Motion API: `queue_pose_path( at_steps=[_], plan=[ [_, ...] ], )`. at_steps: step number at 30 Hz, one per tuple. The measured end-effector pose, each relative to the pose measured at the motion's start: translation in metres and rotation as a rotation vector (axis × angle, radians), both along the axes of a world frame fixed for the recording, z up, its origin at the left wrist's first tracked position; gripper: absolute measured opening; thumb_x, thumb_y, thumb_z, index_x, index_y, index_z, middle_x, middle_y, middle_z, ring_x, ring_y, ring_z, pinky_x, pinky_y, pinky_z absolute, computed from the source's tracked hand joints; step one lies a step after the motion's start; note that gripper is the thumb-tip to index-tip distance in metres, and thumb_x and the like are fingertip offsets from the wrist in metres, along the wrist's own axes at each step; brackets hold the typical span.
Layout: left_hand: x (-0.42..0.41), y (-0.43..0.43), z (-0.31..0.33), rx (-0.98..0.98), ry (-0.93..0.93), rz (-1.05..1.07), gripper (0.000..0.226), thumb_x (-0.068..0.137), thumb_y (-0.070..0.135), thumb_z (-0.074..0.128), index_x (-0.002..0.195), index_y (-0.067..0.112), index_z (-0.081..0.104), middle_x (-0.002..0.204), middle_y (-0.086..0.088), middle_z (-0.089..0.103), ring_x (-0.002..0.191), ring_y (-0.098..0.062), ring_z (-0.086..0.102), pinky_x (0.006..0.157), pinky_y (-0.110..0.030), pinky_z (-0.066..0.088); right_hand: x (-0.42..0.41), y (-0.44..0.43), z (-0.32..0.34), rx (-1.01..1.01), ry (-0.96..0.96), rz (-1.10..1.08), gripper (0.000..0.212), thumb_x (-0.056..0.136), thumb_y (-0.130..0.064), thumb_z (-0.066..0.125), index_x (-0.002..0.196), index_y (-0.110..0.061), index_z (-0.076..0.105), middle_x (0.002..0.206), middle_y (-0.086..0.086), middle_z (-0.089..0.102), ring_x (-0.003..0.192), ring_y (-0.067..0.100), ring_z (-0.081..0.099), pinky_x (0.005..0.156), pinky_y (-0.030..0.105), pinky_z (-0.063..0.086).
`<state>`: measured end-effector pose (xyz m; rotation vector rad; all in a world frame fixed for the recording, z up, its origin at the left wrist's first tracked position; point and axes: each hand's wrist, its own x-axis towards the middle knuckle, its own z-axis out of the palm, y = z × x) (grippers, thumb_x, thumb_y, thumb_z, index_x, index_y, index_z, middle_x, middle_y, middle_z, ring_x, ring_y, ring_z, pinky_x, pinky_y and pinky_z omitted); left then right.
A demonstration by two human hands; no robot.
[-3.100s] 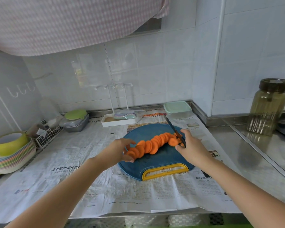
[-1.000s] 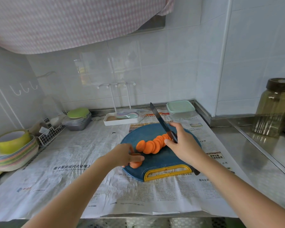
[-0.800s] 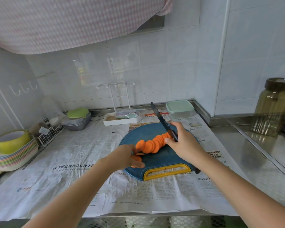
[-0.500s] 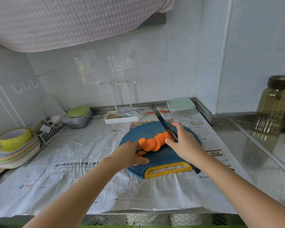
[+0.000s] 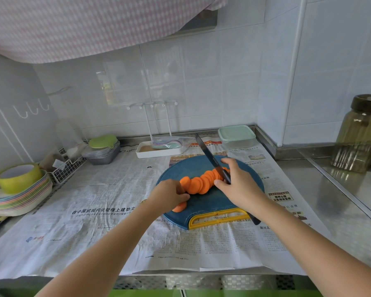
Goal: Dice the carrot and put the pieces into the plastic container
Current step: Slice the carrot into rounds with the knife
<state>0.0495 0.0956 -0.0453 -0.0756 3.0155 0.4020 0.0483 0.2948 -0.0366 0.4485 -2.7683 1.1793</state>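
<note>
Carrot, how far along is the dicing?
Done: the carrot lies in round slices in a row on the board. In hand: the right hand holds the knife with its blade at the row's far end, and the left hand holds the near slices. Left: cutting the rounds into dice and moving them to the container, which has its lid on.

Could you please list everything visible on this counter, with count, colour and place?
carrot slices: one overlapping row, orange, on the board.
cutting board: one, blue with yellow handle, counter centre.
knife: one, black blade, at the row's right end.
plastic container: one, clear with mint lid, behind the board.
newspaper: sheets, white, under the board.
jar: one, amber glass, far right.
plates: one stack, pastel, far left.
left hand: holds the row's left end.
right hand: grips the knife.
</note>
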Motion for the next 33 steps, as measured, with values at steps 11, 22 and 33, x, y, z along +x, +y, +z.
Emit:
queue_pose_path(
  at_steps=[11,22,33],
  plan=[
    [-0.005,-0.027,0.015,0.2,-0.104,0.015,0.016,0.089,0.028,0.064,0.102,0.019,0.067,0.102,0.0,0.067,0.088,-0.013,0.061,0.079,-0.022,0.048,0.001,0.001,0.001,-0.007,-0.007,0.001,0.062,0.095,-0.026,0.058,0.147,-0.02,0.024,0.104,0.008,0.061,0.089,0.019,0.062,0.071,0.025,0.049],
    [0.013,-0.023,0.02,0.023,-0.197,-0.212,0.051,0.081,0.014,0.072,0.129,0.021,0.055,0.125,0.004,0.058,0.11,-0.015,0.053,0.098,-0.027,0.043,0.004,-0.002,0.001,-0.012,-0.002,-0.006,0.062,0.094,-0.026,0.059,0.146,-0.021,0.025,0.098,0.011,0.064,0.086,0.023,0.064,0.071,0.032,0.051],
    [0.011,-0.024,0.024,0.014,-0.169,-0.219,0.035,0.077,0.019,0.077,0.107,0.022,0.059,0.112,0.006,0.057,0.102,-0.014,0.052,0.082,-0.019,0.04,0.008,-0.001,0.005,0.009,0.003,-0.001,0.063,0.095,-0.026,0.058,0.147,-0.022,0.023,0.091,0.005,0.061,0.078,0.016,0.062,0.062,0.023,0.048]
  ],
)
